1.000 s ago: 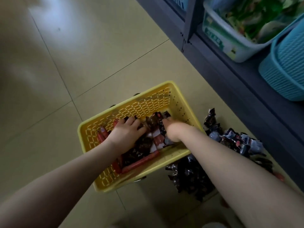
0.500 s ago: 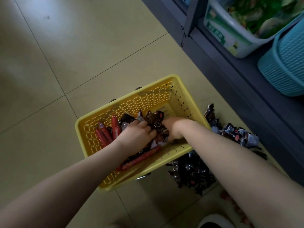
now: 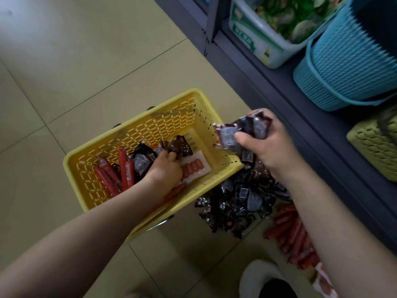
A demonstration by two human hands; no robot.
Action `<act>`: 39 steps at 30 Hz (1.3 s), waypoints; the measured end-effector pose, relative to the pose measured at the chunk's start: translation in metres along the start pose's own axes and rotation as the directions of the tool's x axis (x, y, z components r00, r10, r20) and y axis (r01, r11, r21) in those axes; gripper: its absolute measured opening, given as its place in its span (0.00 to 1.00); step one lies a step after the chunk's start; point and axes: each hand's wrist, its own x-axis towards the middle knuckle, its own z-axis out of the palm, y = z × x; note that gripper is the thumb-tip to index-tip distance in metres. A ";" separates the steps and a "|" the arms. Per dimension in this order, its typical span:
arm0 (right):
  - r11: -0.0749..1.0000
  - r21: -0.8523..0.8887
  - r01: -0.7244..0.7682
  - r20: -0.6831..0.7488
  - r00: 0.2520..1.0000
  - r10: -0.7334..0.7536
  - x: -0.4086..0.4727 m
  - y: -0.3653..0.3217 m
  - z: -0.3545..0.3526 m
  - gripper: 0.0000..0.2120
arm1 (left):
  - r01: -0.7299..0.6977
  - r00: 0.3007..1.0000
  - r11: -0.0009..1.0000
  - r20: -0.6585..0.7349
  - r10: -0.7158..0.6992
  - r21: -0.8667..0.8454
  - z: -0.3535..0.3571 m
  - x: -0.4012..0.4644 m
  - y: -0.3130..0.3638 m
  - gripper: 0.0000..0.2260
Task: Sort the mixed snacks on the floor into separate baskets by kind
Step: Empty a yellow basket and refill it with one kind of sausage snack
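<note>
Dark foil snack packets [image 3: 247, 130] fill the right hand [image 3: 268, 149], clenched above the floor pile [image 3: 240, 203]; the left hand [image 3: 165, 168] grasps more inside the yellow basket [image 3: 86, 166]. Pulling out one kind appears underway; next, dropping the handful on the pile.

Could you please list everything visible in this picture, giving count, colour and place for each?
yellow basket: one, yellow, on the floor, centre.
red sausage sticks: several, red, inside the basket, left side.
sausage tray pack: one, clear with pink sausages, in the basket.
dark packets pile: many, black and dark red, on the floor right of the basket.
loose sausages: a heap, red, on the floor lower right.
white tub: one, holding green packets, on the shelf.
blue basket: one, on the shelf.
green basket: one, right edge.
left hand: in the basket, grips dark packets.
right hand: holds dark packets over the basket's right rim.
</note>
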 end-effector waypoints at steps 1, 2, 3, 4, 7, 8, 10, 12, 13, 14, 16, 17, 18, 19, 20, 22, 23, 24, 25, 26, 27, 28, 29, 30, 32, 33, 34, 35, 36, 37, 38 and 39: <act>0.991 0.123 -0.046 -0.089 0.994 0.057 -0.006 0.009 -0.013 0.12 | -0.013 0.996 0.998 -0.084 0.007 -0.066 -0.001 -0.007 -0.004 0.17; 0.968 0.230 -0.096 -0.165 0.977 0.136 -0.011 0.020 -0.025 0.10 | -0.026 0.973 0.991 -0.229 -0.005 -0.132 -0.001 -0.014 -0.008 0.18; 0.944 0.295 -0.148 -0.221 0.951 0.218 -0.016 0.033 -0.036 0.07 | -0.017 0.942 0.981 -0.332 -0.049 -0.192 -0.004 -0.021 -0.012 0.19; 0.928 0.317 -0.194 -0.264 0.922 0.283 -0.019 0.046 -0.044 0.06 | 0.004 0.915 0.967 -0.389 -0.106 -0.255 -0.009 -0.027 -0.016 0.20; 0.922 0.190 -0.336 -0.287 0.879 0.380 -0.032 0.086 -0.048 0.05 | 0.041 0.896 0.889 -0.376 -0.235 -0.457 -0.038 -0.044 -0.019 0.24; 0.915 0.130 -0.382 -0.264 0.876 0.403 -0.036 0.095 -0.045 0.07 | 0.038 0.869 0.828 -0.390 -0.304 -0.560 -0.053 -0.050 -0.016 0.24; 0.893 -0.092 -0.440 -0.173 0.891 0.421 -0.038 0.108 -0.034 0.18 | -0.064 0.794 0.646 -0.432 -0.429 -0.760 -0.079 -0.066 -0.006 0.24; 0.861 -0.315 -0.399 -0.106 0.917 0.386 -0.036 0.122 -0.026 0.22 | -0.244 0.768 0.496 -0.478 -0.426 -0.833 -0.098 -0.081 0.010 0.24; 0.826 -0.398 -0.398 -0.125 0.916 0.381 -0.034 0.125 -0.024 0.23 | -0.312 0.784 0.455 -0.497 -0.372 -0.834 -0.103 -0.086 0.019 0.24; 0.785 -0.474 -0.399 -0.160 0.916 0.369 -0.032 0.125 -0.023 0.24 | -0.346 0.812 0.449 -0.503 -0.296 -0.824 -0.106 -0.089 0.029 0.24; 0.710 -0.626 -0.322 -0.166 0.945 0.282 -0.033 0.120 -0.024 0.25 | -0.339 0.872 0.534 -0.472 -0.130 -0.774 -0.100 -0.089 0.048 0.26; 0.686 -0.684 -0.249 -0.138 0.967 0.213 -0.035 0.115 -0.026 0.24 | -0.336 0.890 0.581 -0.451 -0.060 -0.741 -0.092 -0.086 0.057 0.27; 0.678 -0.712 -0.185 -0.111 0.982 0.151 -0.037 0.109 -0.029 0.23 | -0.336 0.902 0.624 -0.432 -0.004 -0.706 -0.083 -0.082 0.066 0.28; 0.684 -0.717 -0.133 -0.090 0.991 0.098 -0.040 0.102 -0.032 0.21 | -0.327 0.912 0.667 -0.409 0.036 -0.670 -0.073 -0.076 0.074 0.27; 0.708 -0.701 -0.089 -0.081 0.996 0.045 -0.042 0.096 -0.035 0.18 | -0.310 0.919 0.710 -0.389 0.055 -0.632 -0.064 -0.071 0.081 0.26; 0.775 -0.632 -0.014 -0.091 0.994 -0.056 -0.046 0.082 -0.038 0.11 | -0.241 0.941 0.792 -0.334 0.050 -0.562 -0.049 -0.063 0.093 0.23; 0.795 -0.605 0.027 -0.097 0.989 -0.107 -0.048 0.074 -0.038 0.09 | -0.221 0.941 0.841 -0.335 0.051 -0.494 -0.044 -0.059 0.096 0.22; 0.799 -0.597 0.069 -0.094 0.984 -0.154 -0.049 0.064 -0.037 0.07 | -0.237 0.918 0.875 -0.392 0.060 -0.421 -0.039 -0.056 0.097 0.22; 0.796 -0.595 0.108 -0.081 0.978 -0.193 -0.051 0.056 -0.035 0.06 | -0.253 0.892 0.889 -0.448 0.062 -0.381 -0.035 -0.054 0.096 0.23; 0.792 -0.591 0.153 -0.056 0.972 -0.230 -0.051 0.047 -0.031 0.06 | -0.255 0.862 0.901 -0.504 0.049 -0.350 -0.032 -0.052 0.093 0.23; 0.786 -0.584 0.203 -0.023 0.964 -0.267 -0.051 0.040 -0.027 0.05 | -0.276 0.857 0.895 -0.511 0.065 -0.350 -0.030 -0.053 0.089 0.22; 0.776 -0.578 0.252 0.012 0.953 -0.301 -0.051 0.032 -0.022 0.05 | -0.312 0.856 0.877 -0.509 0.093 -0.365 -0.030 -0.056 0.085 0.21; 0.763 -0.573 0.300 0.049 0.942 -0.333 -0.050 0.026 -0.017 0.05 | -0.363 0.847 0.843 -0.518 0.121 -0.397 -0.032 -0.063 0.080 0.19; 0.748 -0.568 0.343 0.090 0.929 -0.358 -0.048 0.020 -0.011 0.05 | -0.418 0.822 0.798 -0.554 0.129 -0.434 -0.035 -0.073 0.075 0.17; 0.721 -0.554 0.416 0.173 0.905 -0.388 -0.043 0.009 0.003 0.06 | -0.462 0.769 0.720 -0.639 0.033 -0.519 -0.040 -0.094 0.061 0.12; 0.711 -0.547 0.441 0.215 0.895 -0.390 -0.038 0.005 0.011 0.06 | -0.445 0.745 0.702 -0.665 -0.054 -0.556 -0.038 -0.101 0.051 0.12; 0.705 -0.546 0.451 0.258 0.892 -0.371 -0.032 0.003 0.020 0.07 | -0.389 0.732 0.707 -0.664 -0.152 -0.591 -0.036 -0.107 0.040 0.12; 0.701 -0.553 0.449 0.307 0.893 -0.330 -0.025 0.001 0.031 0.07 | -0.286 0.721 0.720 -0.637 -0.272 -0.632 -0.031 -0.109 0.028 0.13; 0.694 -0.569 0.440 0.365 0.892 -0.266 -0.019 0.000 0.042 0.08 | -0.140 0.718 0.710 -0.565 -0.406 -0.690 -0.023 -0.110 0.016 0.14; 0.674 -0.595 0.438 0.433 0.881 -0.191 -0.012 0.000 0.054 0.10 | 0.036 0.721 0.650 -0.431 -0.543 -0.759 -0.013 -0.110 0.004 0.15; 0.635 -0.619 0.463 0.511 0.851 -0.123 -0.006 0.000 0.067 0.11 | 0.187 0.712 0.536 -0.263 -0.651 -0.823 -0.004 -0.112 -0.005 0.18; 0.584 -0.623 0.520 0.596 0.800 -0.076 -0.001 0.002 0.081 0.12 | 0.289 0.692 0.396 -0.095 -0.715 -0.872 0.002 -0.117 -0.011 0.21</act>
